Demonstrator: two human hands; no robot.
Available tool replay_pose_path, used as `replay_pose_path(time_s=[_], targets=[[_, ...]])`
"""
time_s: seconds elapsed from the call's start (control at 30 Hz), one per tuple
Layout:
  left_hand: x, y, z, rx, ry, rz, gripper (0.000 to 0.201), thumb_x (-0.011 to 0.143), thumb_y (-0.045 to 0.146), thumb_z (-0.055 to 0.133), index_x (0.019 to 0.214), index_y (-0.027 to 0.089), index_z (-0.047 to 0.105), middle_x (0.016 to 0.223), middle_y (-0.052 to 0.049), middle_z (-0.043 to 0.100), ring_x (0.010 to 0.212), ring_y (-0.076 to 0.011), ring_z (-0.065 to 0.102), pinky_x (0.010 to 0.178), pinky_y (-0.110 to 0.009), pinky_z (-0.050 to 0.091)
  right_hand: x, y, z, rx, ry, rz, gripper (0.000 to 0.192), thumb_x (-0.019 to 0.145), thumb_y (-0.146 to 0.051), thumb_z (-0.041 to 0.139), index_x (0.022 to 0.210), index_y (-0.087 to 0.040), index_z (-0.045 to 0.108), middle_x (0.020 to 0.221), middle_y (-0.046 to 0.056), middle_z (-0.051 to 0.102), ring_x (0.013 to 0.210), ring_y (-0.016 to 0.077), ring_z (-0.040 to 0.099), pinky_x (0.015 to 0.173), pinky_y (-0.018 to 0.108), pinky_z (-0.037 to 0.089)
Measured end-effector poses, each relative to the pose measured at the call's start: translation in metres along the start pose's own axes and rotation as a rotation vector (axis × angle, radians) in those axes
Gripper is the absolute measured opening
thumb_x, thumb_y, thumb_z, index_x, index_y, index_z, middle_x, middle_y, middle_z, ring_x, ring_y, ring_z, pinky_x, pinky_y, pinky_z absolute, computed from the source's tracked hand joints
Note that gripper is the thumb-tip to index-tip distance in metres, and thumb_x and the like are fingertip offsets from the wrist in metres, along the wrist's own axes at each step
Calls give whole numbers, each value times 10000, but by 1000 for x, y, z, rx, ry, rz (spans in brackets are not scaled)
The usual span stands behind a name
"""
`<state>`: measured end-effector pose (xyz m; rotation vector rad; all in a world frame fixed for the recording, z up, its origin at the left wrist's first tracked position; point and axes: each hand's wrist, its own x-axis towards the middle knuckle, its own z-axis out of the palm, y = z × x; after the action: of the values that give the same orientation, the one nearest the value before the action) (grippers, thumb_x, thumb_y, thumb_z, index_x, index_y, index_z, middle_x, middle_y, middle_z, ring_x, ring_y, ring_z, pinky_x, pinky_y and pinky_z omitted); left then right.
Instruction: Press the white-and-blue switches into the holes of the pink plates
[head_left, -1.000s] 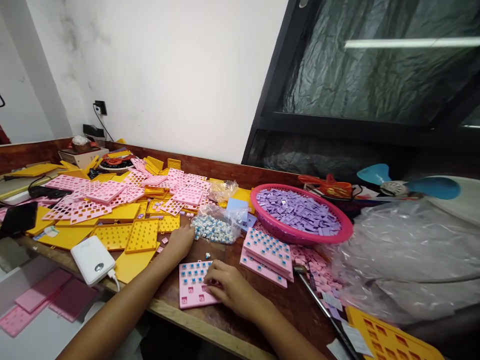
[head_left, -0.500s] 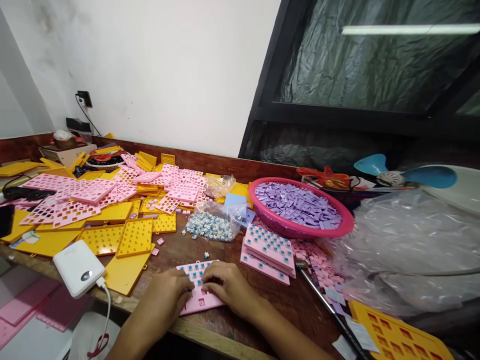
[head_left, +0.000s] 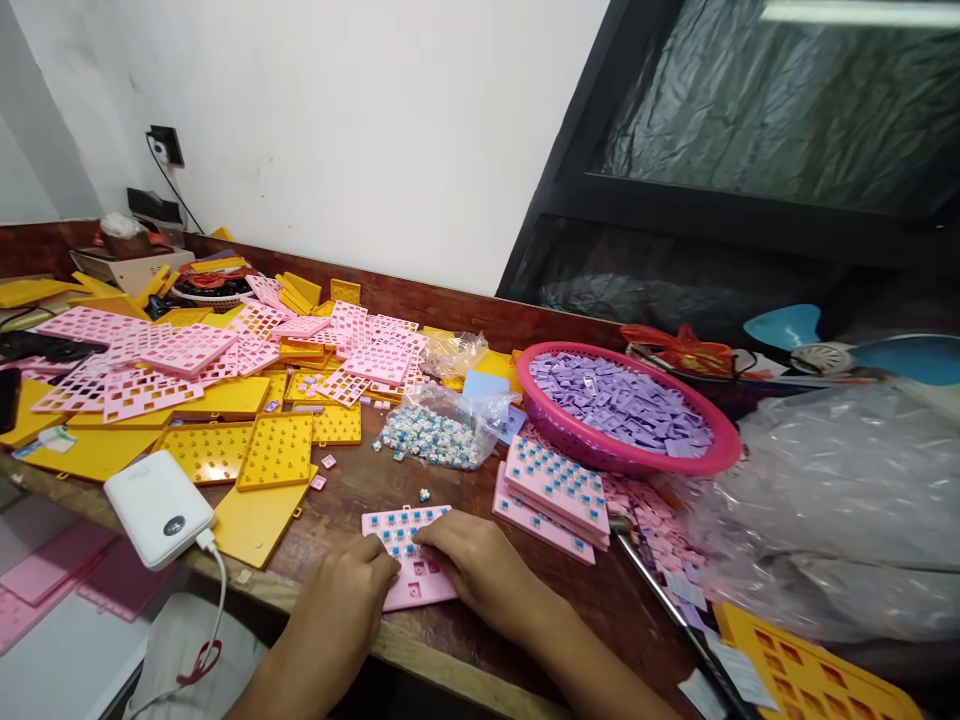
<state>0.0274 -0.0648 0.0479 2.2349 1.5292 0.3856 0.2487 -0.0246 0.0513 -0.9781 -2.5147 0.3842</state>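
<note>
Head view is showing both hands now working the pink switch plate (head_left: 409, 560) at the wooden bench's (head_left: 352, 500) near edge, the left hand (head_left: 352, 590), back from the bagged switches (head_left: 435, 440), pressing its left edge with curled fingers while the right hand (head_left: 472, 560) is lying fingers-down across it.

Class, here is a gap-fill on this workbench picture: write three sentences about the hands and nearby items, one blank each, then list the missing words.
1. Both hands, left hand and right hand, rest on a ____ plate with blue switches.
2. The pink basket holds ____ keycaps.
3. A cable plugs into the ____ power bank.

Missing words: pink; purple; white
</note>
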Motion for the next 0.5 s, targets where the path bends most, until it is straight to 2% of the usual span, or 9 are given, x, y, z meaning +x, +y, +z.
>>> replay_pose_path(time_s=[0.17,0.33,0.5], targets=[[0,-5,1,-75,11,55,247,976,223,518,899,288,743,941,-39,713,901,-212,662,776,-313,460,3,-4,-4,-68,-64,-35,236,1007,-149,486,1137,-191,679,981,103,742,897,237,668,791,335,513],[0,-2,7,39,17,27,230,970,194,527,878,266,724,943,-49,702,888,-228,645,745,-344,438,6,-6,-5,-75,-88,-43,206,1027,-185,485,1113,-200,672,948,92,728,872,224,652,790,321,497],[2,0,4,91,9,30,236,955,193,555,809,259,728,914,-44,700,915,-240,631,779,-356,428,7,-3,-1,-56,-126,-58,185,1008,-156,500,992,-193,681,873,74,716,823,217,639,773,322,486]])
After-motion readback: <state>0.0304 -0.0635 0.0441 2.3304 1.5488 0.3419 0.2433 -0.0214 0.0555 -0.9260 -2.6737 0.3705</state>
